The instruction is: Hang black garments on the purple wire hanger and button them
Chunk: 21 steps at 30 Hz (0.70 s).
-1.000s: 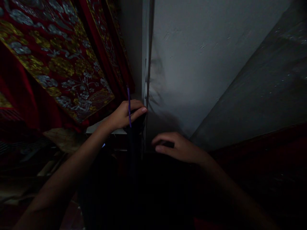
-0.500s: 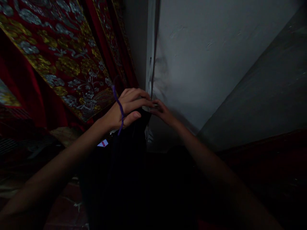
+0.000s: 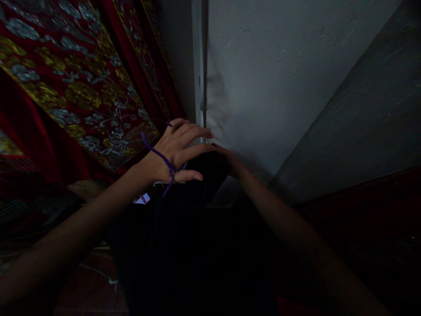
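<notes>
My left hand (image 3: 182, 151) is stretched over a black cloth-like thing (image 3: 210, 171), its fingers apart and the thumb pointing right. A purple yarn strand (image 3: 157, 152) lies across the back of this hand and past the base of the thumb. Close to the left fingertips is my right hand (image 3: 232, 162), at the right edge of the black thing. Its fingers are hidden in the dark, so their grip does not show. The outline of the black thing blends into the darkness below.
Red cloth embroidered in gold and silver (image 3: 85, 94) hangs at the left. A pale wall (image 3: 263, 79) rises ahead, with a narrow vertical strip (image 3: 199, 66) along its left edge. A small white and red label (image 3: 143, 199) shows below my left wrist. The lower middle is very dark.
My left fingers have spread wider, and the purple yarn lies differently over the hand. The black thing now shows larger between my hands. My right fingers, visible before, have become hidden.
</notes>
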### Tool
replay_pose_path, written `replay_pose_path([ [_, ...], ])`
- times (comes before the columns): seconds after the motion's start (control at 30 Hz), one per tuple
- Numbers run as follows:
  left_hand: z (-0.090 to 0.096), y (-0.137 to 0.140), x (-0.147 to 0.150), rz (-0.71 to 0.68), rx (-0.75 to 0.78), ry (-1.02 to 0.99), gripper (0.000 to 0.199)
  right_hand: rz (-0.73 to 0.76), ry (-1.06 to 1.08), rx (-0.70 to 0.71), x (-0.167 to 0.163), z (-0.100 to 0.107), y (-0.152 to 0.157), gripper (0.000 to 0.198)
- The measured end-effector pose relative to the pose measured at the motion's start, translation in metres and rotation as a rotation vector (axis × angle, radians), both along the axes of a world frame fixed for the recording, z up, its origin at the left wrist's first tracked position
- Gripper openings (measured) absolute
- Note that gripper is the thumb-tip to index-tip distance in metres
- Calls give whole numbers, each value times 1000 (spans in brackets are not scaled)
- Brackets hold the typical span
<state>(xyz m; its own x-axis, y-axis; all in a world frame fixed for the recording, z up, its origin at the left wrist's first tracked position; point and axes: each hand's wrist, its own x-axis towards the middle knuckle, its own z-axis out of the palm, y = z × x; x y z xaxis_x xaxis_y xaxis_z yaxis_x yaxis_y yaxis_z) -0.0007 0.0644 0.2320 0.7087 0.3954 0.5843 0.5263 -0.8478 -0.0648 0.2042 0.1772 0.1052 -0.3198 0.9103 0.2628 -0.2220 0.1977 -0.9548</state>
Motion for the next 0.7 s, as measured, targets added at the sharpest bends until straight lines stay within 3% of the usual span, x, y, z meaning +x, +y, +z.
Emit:
replay_pose_path([
  [0.07,2,6,-13,68,-122,-88,60,47,32,-71,24,5,1,32],
  [0.17,2,25,-36,128,-523,-330,62,10,138,-164,60,26,0,32],
  [0.23,-1,40,-52,103,-805,-559,55,-64,189,-191,77,47,-1,25],
  [0.3,-6,52,-68,66,-974,-751,51,-134,200,-188,88,69,-3,18],
  [0.43,-21,56,-94,178,-1128,-912,54,-298,306,-166,88,96,-7,19],
  [0.57,-31,41,-109,426,-1282,-1086,74,-412,473,-139,77,98,-15,23],
  [0.7,-35,21,-114,433,-1178,-1277,81,-365,464,-150,66,94,-14,22],
])
